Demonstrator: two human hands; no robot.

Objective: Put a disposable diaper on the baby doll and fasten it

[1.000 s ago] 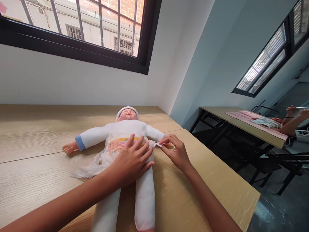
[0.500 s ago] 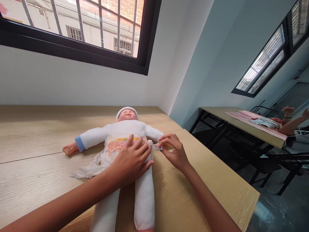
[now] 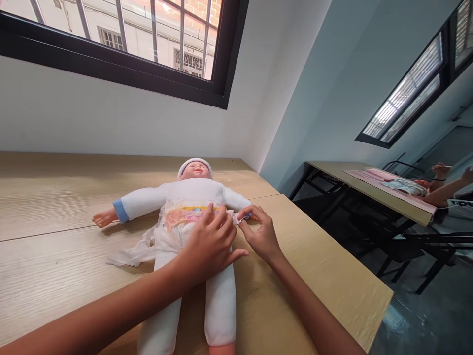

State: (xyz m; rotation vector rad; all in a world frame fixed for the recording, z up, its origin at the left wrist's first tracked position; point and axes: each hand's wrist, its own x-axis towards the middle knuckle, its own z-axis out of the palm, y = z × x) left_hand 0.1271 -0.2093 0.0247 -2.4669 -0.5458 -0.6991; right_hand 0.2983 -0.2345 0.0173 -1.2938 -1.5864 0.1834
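Observation:
A baby doll (image 3: 192, 190) in a white suit and cap lies on its back on the wooden table (image 3: 55, 197), head toward the wall. A white diaper (image 3: 177, 224) with a coloured front band is wrapped over its hips, and a loose wing trails out to the left. My left hand (image 3: 209, 241) lies flat on the diaper front, fingers spread. At the doll's right side, my right hand (image 3: 258, 231) pinches the diaper's side tab (image 3: 240, 218) between thumb and fingers.
The table's right edge drops off just beyond my right arm. A second table (image 3: 373, 190) to the right carries a pink mat with another doll, and another person's arms (image 3: 449, 185) work there. A wall and barred window stand behind.
My right hand has moved left with the tab, closer to the diaper front. My left hand has shifted slightly up the doll's belly. The view has tipped down a little.

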